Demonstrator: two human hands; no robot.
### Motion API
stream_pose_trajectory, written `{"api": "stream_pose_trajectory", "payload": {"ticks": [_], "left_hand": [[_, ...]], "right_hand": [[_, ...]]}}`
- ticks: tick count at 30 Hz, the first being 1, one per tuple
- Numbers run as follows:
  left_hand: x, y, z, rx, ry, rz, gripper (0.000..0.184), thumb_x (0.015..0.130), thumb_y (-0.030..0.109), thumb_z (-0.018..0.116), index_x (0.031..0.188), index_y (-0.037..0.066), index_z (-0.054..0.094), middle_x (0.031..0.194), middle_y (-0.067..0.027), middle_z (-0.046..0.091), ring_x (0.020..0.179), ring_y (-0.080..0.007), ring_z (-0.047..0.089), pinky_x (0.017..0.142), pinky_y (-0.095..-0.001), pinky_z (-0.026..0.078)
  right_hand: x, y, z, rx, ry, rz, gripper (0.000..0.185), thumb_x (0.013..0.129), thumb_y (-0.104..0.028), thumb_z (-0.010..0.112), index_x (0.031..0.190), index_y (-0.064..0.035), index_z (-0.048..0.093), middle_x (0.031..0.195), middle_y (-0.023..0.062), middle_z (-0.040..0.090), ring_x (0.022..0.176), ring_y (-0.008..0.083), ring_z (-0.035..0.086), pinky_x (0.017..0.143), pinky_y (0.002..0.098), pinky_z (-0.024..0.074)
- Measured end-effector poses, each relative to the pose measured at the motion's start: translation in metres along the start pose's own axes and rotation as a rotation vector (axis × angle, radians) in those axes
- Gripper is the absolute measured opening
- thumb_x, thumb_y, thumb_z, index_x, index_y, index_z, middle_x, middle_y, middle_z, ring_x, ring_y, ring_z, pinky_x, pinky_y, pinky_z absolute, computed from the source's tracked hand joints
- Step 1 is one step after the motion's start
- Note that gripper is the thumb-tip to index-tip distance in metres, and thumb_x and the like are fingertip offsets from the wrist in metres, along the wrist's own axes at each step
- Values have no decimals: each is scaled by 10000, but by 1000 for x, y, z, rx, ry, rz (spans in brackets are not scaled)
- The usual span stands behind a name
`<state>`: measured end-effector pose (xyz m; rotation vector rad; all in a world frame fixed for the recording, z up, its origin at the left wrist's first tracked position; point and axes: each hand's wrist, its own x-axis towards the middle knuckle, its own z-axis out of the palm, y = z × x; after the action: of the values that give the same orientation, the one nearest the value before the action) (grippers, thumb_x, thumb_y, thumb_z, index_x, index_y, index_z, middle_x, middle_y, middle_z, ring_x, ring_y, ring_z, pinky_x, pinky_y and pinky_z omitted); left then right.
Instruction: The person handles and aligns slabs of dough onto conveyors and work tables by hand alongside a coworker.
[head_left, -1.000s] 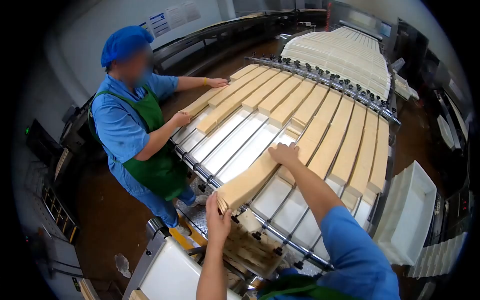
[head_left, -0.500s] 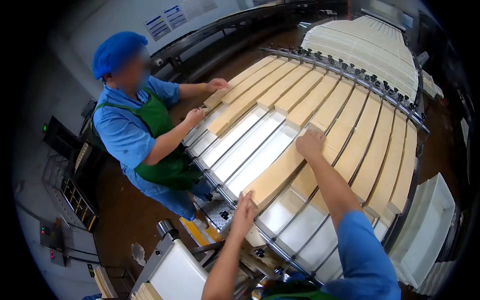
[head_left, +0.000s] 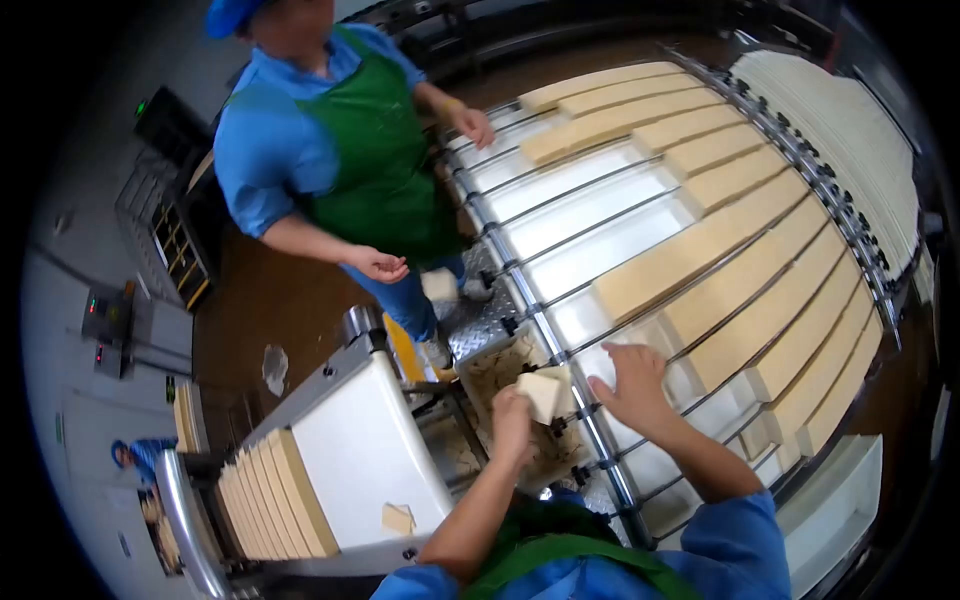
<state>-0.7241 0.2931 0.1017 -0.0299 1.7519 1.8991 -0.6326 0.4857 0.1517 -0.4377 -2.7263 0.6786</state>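
My left hand (head_left: 511, 428) is closed on a small square pale-yellow piece (head_left: 540, 397), held above a bin of scraps (head_left: 482, 378) beside the conveyor's near rail. My right hand (head_left: 637, 392) is open, thumb and fingers spread, over the white conveyor bed (head_left: 580, 318) with nothing in it. Beyond it, a long pale-yellow slab (head_left: 690, 260) lies in its lane between metal rods. More slabs (head_left: 770, 280) lie side by side in the lanes to the right, their near ends uneven.
Across the conveyor's left corner stands a co-worker (head_left: 370, 150) in a green apron, both hands off the slabs. A metal rail (head_left: 530, 290) edges the conveyor. At lower left, a white belt (head_left: 355, 450) carries a row of slabs (head_left: 285, 495) and small scraps (head_left: 397, 517).
Both my hands have left the long slab, and my left hand now holds a small piece. My view has turned left and down. The co-worker's hands have come off the slabs.
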Motion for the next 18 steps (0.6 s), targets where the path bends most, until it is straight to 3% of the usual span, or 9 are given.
{"api": "stream_pose_trajectory", "payload": {"ticks": [1, 3, 4, 7, 10, 13, 15, 17, 18], "left_hand": [[13, -57, -5, 187, 160, 176, 217, 837, 121, 468, 920, -26, 604, 845, -56, 604, 771, -139, 539, 702, -266, 427], [-11, -16, 12, -52, -24, -139, 215, 862, 139, 497, 944, -23, 612, 872, -34, 606, 765, -112, 536, 682, -255, 429], [-14, -18, 12, -66, -14, -120, 215, 862, 139, 497, 944, -23, 612, 872, -34, 606, 765, -112, 536, 682, -255, 429], [-17, -41, -5, -25, -63, 7, 209, 884, 149, 547, 993, -14, 618, 845, -11, 608, 723, -82, 527, 638, -243, 425], [-35, -31, -23, -77, 26, 6, 232, 850, 72, 543, 1056, -11, 613, 880, -6, 617, 847, -102, 559, 758, -242, 440], [-44, -35, -52, -67, -38, 1, 282, 868, 138, 573, 1114, 3, 597, 959, -52, 605, 865, -120, 561, 742, -254, 449], [-49, -36, -65, 383, 77, 291, 351, 872, 131, 593, 1204, 20, 567, 1182, -155, 542, 1001, -201, 558, 857, -300, 454], [-54, -40, -84, 547, 209, 310, 457, 877, 189, 618, 1299, 61, 500, 1282, -210, 454, 1110, -273, 519, 925, -334, 443], [-56, -43, -94, 556, 230, 369, 477, 873, 192, 625, 1313, 72, 483, 1276, -208, 463, 1133, -285, 506, 942, -340, 437]], "right_hand": [[-5, -11, 11, 46, -26, -4, 441, 816, -264, 600, 1187, -37, 528, 1087, 155, 562, 1050, 320, 479, 913, 485, 290], [-13, -24, 35, 128, -159, 30, 400, 823, -194, 568, 1196, -57, 525, 1091, 152, 572, 1044, 312, 500, 917, 484, 289], [-17, -31, 40, 198, -126, 92, 442, 813, -119, 537, 1252, -71, 501, 1086, 145, 590, 1038, 305, 514, 922, 473, 289], [-26, -34, 50, 244, 36, -58, 466, 817, -125, 547, 1277, -71, 493, 1037, 115, 599, 990, 269, 536, 905, 445, 292], [-39, -53, 37, 410, -178, 17, 523, 793, -162, 598, 1293, -61, 480, 998, 83, 629, 1005, 240, 557, 938, 423, 279], [-44, -75, 31, 430, -306, 37, 523, 802, -195, 608, 1292, -61, 485, 1083, 109, 615, 1054, 248, 536, 942, 424, 281], [-46, -82, 43, 401, -359, 37, 515, 815, -212, 602, 1295, -61, 488, 1169, 144, 589, 1104, 266, 508, 935, 431, 286], [-49, -75, 61, 6, -33, -92, 536, 802, -246, 638, 1279, -49, 496, 1277, 169, 519, 1204, 334, 438, 981, 483, 276], [-46, -68, 72, 15, -66, -134, 536, 802, -246, 638, 1279, -49, 496, 1277, 169, 519, 1204, 334, 438, 981, 483, 276]]}}
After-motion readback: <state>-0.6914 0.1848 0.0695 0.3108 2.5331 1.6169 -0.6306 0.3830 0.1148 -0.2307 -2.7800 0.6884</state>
